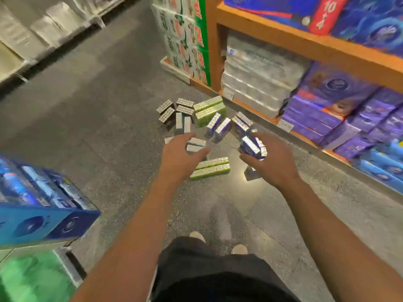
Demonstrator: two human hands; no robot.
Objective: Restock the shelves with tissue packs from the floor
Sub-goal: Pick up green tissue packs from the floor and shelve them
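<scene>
Left hand point(177, 156): fingers spread, holding nothing, above pale tissue packs point(194, 145).
Right hand point(271, 159): grip curled round blue-and-white tissue packs point(251, 147).
Floor point(104, 118): grey speckled stone.

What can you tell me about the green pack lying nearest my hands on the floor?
The green pack is a long flat bundle of small tissue packets in glossy green and white wrap, seemingly two rows side by side. It lies flat on the grey speckled floor, between the two reaching hands and just below them in the view. Nothing touches it.
</scene>
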